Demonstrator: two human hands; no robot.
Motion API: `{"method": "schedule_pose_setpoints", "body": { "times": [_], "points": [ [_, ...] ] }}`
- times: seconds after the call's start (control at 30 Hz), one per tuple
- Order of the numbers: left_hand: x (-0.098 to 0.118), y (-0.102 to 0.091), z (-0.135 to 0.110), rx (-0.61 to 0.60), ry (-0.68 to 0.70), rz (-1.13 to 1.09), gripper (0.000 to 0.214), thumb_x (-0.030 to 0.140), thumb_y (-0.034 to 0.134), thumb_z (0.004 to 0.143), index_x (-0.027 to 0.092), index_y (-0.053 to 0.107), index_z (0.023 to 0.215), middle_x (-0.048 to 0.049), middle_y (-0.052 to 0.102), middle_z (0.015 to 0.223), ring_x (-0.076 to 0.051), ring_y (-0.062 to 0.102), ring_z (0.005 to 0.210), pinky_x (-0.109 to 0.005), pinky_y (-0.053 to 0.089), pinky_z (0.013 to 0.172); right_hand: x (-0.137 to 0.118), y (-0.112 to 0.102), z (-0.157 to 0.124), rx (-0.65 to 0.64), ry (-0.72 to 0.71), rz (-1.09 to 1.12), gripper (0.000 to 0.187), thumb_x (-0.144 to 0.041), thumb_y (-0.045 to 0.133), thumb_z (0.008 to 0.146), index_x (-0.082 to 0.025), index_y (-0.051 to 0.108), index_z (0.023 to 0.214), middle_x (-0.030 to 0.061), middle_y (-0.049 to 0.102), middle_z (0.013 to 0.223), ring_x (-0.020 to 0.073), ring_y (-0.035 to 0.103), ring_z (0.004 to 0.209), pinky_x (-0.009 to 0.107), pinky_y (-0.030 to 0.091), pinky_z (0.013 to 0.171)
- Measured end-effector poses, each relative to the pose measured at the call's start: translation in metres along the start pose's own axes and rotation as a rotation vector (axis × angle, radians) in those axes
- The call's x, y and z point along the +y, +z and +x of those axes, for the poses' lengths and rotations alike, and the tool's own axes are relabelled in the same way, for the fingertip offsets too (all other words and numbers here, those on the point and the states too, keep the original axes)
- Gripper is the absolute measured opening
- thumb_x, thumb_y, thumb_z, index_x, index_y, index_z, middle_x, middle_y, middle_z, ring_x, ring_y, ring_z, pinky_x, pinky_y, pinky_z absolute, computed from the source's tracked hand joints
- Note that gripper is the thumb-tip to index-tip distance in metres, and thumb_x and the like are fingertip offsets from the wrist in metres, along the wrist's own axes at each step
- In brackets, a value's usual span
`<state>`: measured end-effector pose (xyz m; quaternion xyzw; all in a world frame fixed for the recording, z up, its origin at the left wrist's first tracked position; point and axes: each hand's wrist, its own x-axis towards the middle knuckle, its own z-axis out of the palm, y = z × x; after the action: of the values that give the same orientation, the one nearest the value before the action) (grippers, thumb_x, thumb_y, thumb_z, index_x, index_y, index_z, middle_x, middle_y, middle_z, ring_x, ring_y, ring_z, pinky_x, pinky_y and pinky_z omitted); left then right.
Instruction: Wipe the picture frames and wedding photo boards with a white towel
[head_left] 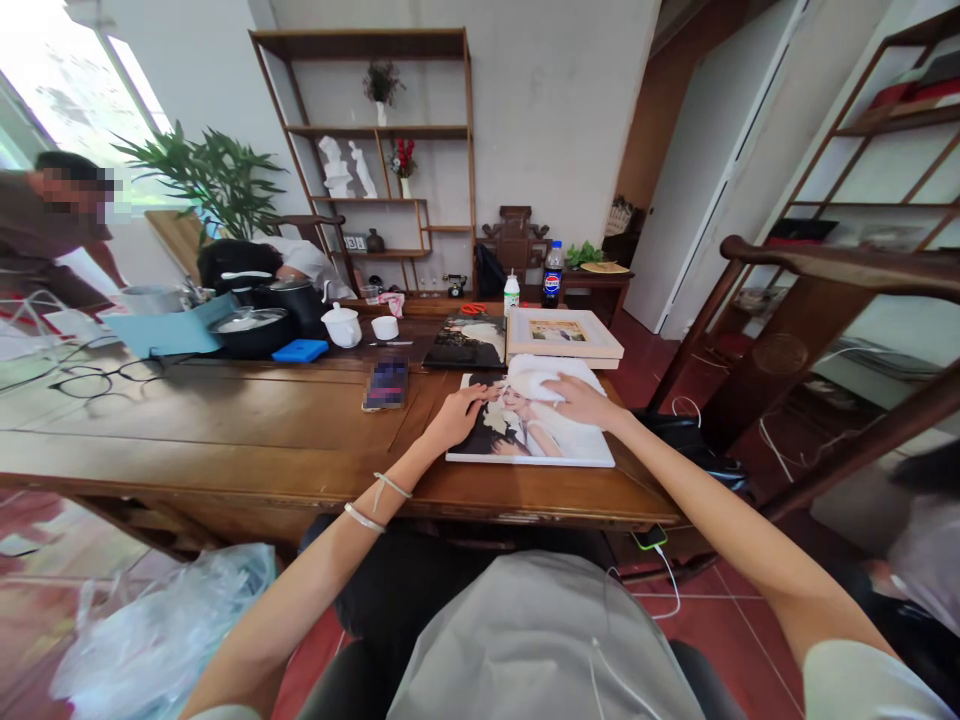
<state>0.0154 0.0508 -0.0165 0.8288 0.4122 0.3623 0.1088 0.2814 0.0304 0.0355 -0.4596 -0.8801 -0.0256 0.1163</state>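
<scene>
A photo panel (517,440) with a printed picture of people in white and dark clothes lies flat on the wooden table in front of me. My left hand (459,412) rests on its left edge, fingers stretched over the surface. On the upper right of the panel, my right hand (581,400) presses a bunched white cloth (534,378) against the print. Part of the cloth is hidden under the fingers. Just behind the panel are a dark picture board (461,342) and a white framed picture (566,333).
A phone (386,383) lies left of the panel. Farther left stand a white teapot (343,325), a blue box (300,351), black pots (255,332) and eyeglasses (109,378). A cola bottle (552,275) and a small white bottle (511,296) stand behind. Other people are at left and right.
</scene>
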Motion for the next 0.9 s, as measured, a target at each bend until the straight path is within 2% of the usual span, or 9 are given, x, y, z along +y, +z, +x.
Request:
{"method": "schedule_pose_setpoints", "body": {
  "times": [0.07,0.17,0.3,0.4,0.5,0.57,0.63,0.77,0.9],
  "points": [
    [-0.001,0.001,0.000,0.015,-0.008,0.004,0.028,0.010,0.045,0.085,0.016,0.068,0.100,-0.0093,0.065,0.119,-0.021,0.058,0.116,-0.038,0.043,0.103,0.006,0.003,0.006,0.027,0.050,-0.039,0.037,-0.014,0.047,0.083,-0.012,0.059,0.118,0.0157,0.065,0.112,0.0295,0.054,0.110,0.041,0.040,0.092],
    [0.000,0.003,-0.001,0.038,-0.019,0.000,0.027,0.010,0.045,0.085,0.016,0.068,0.099,-0.0084,0.065,0.118,-0.020,0.058,0.115,-0.037,0.043,0.103,-0.006,0.002,0.001,0.058,0.021,-0.066,0.036,-0.013,0.048,0.081,-0.012,0.062,0.114,0.0158,0.065,0.111,0.0295,0.056,0.107,0.041,0.041,0.090],
    [0.002,0.002,-0.001,0.035,-0.022,-0.008,0.028,0.010,0.044,0.085,0.015,0.069,0.097,-0.0097,0.065,0.118,-0.021,0.057,0.117,-0.037,0.042,0.104,-0.050,-0.005,-0.027,0.035,-0.175,-0.010,0.032,-0.010,0.049,0.077,-0.016,0.066,0.103,0.0143,0.062,0.120,0.0285,0.047,0.122,0.045,0.035,0.099],
    [0.002,0.000,-0.001,0.014,-0.021,0.003,0.033,0.009,0.045,0.083,0.016,0.068,0.105,-0.0084,0.064,0.121,-0.022,0.055,0.119,-0.039,0.041,0.104,-0.086,-0.012,-0.050,0.013,-0.289,0.039,0.033,-0.008,0.052,0.071,-0.017,0.067,0.099,0.0143,0.052,0.134,0.0276,0.037,0.132,0.046,0.030,0.104],
    [0.002,-0.002,-0.001,-0.003,-0.026,-0.002,0.039,0.007,0.046,0.080,0.015,0.064,0.114,-0.0092,0.062,0.123,-0.023,0.055,0.119,-0.040,0.041,0.104,-0.098,-0.014,-0.055,-0.006,-0.319,0.068,0.034,-0.008,0.053,0.069,-0.018,0.067,0.099,0.0126,0.052,0.134,0.0278,0.041,0.129,0.045,0.032,0.103],
    [0.002,-0.002,-0.001,-0.002,-0.023,-0.005,0.039,0.007,0.046,0.080,0.016,0.065,0.113,-0.0088,0.062,0.123,-0.023,0.055,0.119,-0.039,0.041,0.104,-0.087,-0.013,-0.046,-0.034,-0.258,0.063,0.034,-0.010,0.053,0.072,-0.019,0.067,0.102,0.0123,0.060,0.122,0.0275,0.050,0.117,0.042,0.039,0.095],
    [0.002,-0.002,-0.001,0.008,-0.014,-0.010,0.035,0.008,0.044,0.083,0.016,0.066,0.108,-0.0087,0.063,0.121,-0.022,0.055,0.119,-0.038,0.041,0.104,-0.065,-0.011,-0.029,-0.054,-0.175,0.026,0.031,-0.014,0.052,0.078,-0.017,0.066,0.106,0.0127,0.065,0.109,0.0271,0.056,0.106,0.039,0.042,0.088],
    [0.002,0.000,-0.001,0.021,-0.014,-0.016,0.029,0.011,0.044,0.086,0.015,0.068,0.101,-0.0101,0.065,0.119,-0.021,0.057,0.117,-0.037,0.043,0.103,-0.015,-0.005,0.008,0.009,-0.046,-0.043,0.032,-0.024,0.047,0.088,-0.014,0.061,0.115,0.0155,0.065,0.108,0.0279,0.057,0.101,0.037,0.042,0.084],
    [0.002,0.001,-0.001,0.033,-0.017,0.001,0.027,0.012,0.045,0.087,0.017,0.068,0.099,-0.0080,0.066,0.117,-0.020,0.058,0.115,-0.038,0.044,0.102,0.006,-0.003,0.022,0.014,0.002,0.009,0.031,-0.031,0.044,0.091,-0.015,0.062,0.111,0.0137,0.067,0.101,0.0273,0.060,0.097,0.034,0.043,0.082]
  ]
}}
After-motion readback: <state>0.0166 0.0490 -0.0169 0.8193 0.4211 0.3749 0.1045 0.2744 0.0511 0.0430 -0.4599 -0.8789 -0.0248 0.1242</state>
